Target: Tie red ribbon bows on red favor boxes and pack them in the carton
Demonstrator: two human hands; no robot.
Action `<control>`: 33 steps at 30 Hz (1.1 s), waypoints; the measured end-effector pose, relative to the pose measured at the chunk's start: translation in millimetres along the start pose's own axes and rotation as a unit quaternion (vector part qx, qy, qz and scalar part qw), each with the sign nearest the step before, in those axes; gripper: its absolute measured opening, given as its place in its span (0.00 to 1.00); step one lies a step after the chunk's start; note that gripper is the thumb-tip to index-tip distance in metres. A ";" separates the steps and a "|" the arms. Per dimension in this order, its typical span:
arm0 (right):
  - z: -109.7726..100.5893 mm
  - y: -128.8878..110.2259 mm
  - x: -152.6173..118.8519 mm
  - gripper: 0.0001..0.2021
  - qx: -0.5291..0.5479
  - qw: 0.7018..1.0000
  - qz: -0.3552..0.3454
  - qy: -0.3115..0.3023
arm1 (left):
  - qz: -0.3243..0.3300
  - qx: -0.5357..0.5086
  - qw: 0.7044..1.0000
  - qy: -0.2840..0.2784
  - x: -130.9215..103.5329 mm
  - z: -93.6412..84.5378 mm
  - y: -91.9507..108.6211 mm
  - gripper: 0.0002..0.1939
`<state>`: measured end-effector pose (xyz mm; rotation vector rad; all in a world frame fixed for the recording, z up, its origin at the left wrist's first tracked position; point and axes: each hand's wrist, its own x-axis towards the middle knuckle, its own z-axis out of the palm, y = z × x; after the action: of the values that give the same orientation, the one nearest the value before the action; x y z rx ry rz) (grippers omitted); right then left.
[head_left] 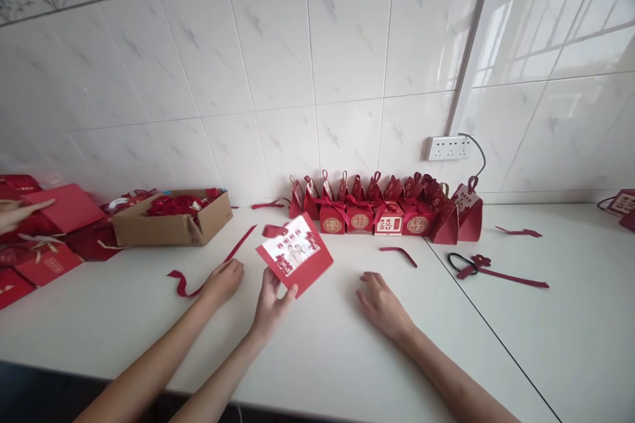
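My left hand (278,297) pinches the red box (300,254) by its bottom corner, over the bench (317,350), between its front and back edges. My right hand (381,307) holds nothing, fingers loosely bent. The box looks light, stiff, easily squashed; I'd hold its sides softly.

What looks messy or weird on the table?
A bent strip in front of the boxes and a flower ribbon to their right look untidy: they lie loose, while the boxes stand lined up. The left hand holds its card box tilted.
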<state>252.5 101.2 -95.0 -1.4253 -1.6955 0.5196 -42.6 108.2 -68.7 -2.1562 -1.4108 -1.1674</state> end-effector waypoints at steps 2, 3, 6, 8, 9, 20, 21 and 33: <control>-7.2 0.0 1.4 0.16 0.060 0.997 0.025 0.039 | 0.019 -0.070 0.994 -0.077 -16.9 0.8 28.4 0.17; -11.7 -1.7 1.2 0.17 0.073 0.996 0.031 0.048 | 0.031 -0.105 0.986 -0.122 -23.1 -1.8 37.9 0.20; -25.8 -19.4 -3.2 0.20 0.096 0.994 0.005 0.055 | -0.020 -0.258 0.932 -0.254 -29.6 -14.0 50.7 0.26; -33.9 -42.9 -6.9 0.19 0.117 0.988 -0.077 0.067 | -0.087 -0.356 0.878 -0.309 -27.7 -19.4 52.5 0.26; -37.2 -57.3 -8.1 0.19 0.118 0.981 -0.132 0.074 | -0.111 -0.384 0.860 -0.318 -26.4 -20.4 52.9 0.26; -39.3 -140.5 12.3 0.07 0.055 0.980 -0.173 -0.076 | -0.127 -0.445 0.849 -0.253 -14.6 -21.4 61.7 0.33; -38.1 -138.9 11.6 0.05 0.077 0.982 -0.157 -0.065 | -0.126 -0.453 0.858 -0.207 -7.1 -24.2 66.9 0.31; -32.3 -150.1 -23.2 0.18 0.195 0.979 -0.045 0.036 | -0.043 -0.457 0.884 -0.089 34.3 -45.0 113.6 0.07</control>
<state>189.1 32.8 29.1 -1.0669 -1.4924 0.6986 41.6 47.6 4.5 -2.8742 -1.1300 -2.0075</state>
